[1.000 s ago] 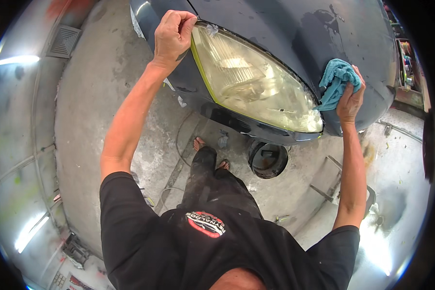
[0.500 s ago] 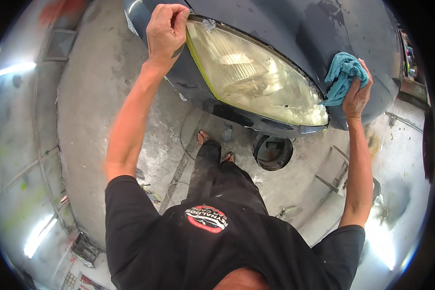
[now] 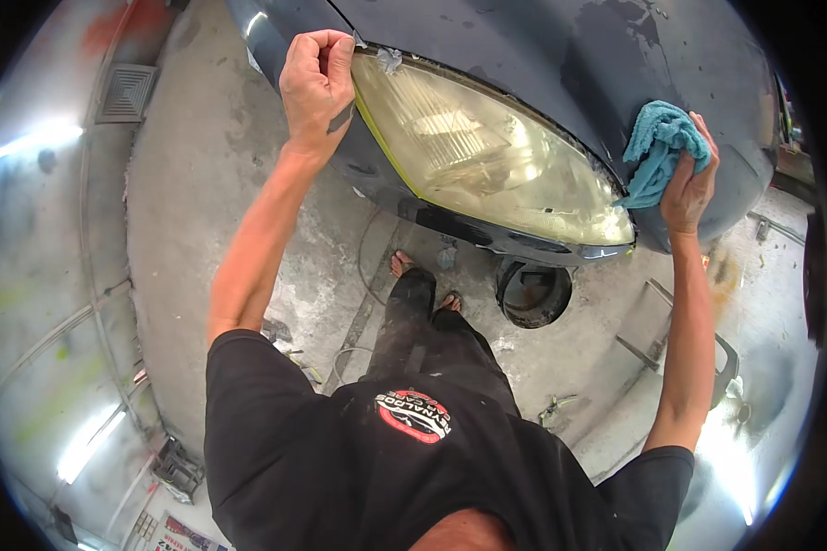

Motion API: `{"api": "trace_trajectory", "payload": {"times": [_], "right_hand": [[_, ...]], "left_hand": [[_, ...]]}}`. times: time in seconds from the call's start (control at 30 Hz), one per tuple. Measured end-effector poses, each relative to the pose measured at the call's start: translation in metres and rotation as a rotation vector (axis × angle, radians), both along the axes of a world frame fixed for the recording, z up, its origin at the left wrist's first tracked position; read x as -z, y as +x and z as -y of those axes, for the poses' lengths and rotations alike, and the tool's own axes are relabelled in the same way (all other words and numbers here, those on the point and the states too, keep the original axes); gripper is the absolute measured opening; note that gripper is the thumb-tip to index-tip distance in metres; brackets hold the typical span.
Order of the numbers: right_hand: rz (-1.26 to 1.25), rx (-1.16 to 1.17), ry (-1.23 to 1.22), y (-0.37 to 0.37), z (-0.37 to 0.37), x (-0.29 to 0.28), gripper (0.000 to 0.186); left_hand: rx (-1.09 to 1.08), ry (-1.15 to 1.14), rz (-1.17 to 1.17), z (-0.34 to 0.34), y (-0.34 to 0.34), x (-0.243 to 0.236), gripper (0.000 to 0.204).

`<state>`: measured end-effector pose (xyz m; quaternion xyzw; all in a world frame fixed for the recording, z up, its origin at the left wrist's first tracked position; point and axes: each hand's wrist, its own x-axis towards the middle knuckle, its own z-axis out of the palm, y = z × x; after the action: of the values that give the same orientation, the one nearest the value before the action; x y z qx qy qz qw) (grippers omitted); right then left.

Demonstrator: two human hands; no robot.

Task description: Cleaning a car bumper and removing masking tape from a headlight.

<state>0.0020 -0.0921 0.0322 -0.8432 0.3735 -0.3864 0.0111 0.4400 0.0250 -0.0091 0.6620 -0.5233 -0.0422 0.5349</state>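
Left hand (image 3: 316, 92): raised, fingertips pinched together; cannot tell on what.
Right hand (image 3: 687, 191): raised, curled around blue cloth (image 3: 654, 151).
Headlight (image 3: 487, 151): between both hands.

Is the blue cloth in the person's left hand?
No, the right hand holds the blue cloth near the headlight's right end, while the left hand is at its upper left corner.

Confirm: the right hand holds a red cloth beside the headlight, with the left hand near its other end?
Not red: the head view shows a teal cloth. The right hand does hold it beside the headlight, the left hand near the other end.
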Motion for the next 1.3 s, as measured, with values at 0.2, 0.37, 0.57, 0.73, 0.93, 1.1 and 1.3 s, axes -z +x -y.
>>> {"api": "trace_trajectory", "payload": {"times": [0.2, 0.37, 0.57, 0.73, 0.93, 1.1, 1.3], "right_hand": [[0.022, -0.002, 0.013, 0.002, 0.001, 0.000, 0.022], [0.018, 0.030, 0.046, 0.002, 0.000, -0.002, 0.022], [0.015, 0.026, 0.044, 0.002, 0.000, -0.002, 0.023], [-0.015, -0.010, -0.002, 0.001, -0.002, -0.003, 0.023], [-0.013, -0.009, -0.003, -0.001, 0.001, -0.003, 0.023], [0.014, -0.011, 0.007, -0.002, 0.000, 0.000, 0.023], [0.022, -0.009, 0.016, -0.002, -0.001, -0.002, 0.024]], "left_hand": [[0.050, 0.035, 0.001, 0.000, 0.005, -0.003, 0.015], [0.147, -0.079, 0.119, -0.001, 0.011, -0.002, 0.012], [0.080, -0.065, 0.121, -0.006, 0.006, -0.003, 0.014], [0.111, -0.078, 0.328, 0.005, 0.022, -0.008, 0.008], [0.367, 0.132, 0.480, 0.011, 0.046, -0.038, 0.010], [0.481, 0.394, 0.460, 0.000, 0.059, -0.062, 0.012], [0.331, 0.481, 0.239, -0.030, 0.049, -0.038, 0.011]]}}
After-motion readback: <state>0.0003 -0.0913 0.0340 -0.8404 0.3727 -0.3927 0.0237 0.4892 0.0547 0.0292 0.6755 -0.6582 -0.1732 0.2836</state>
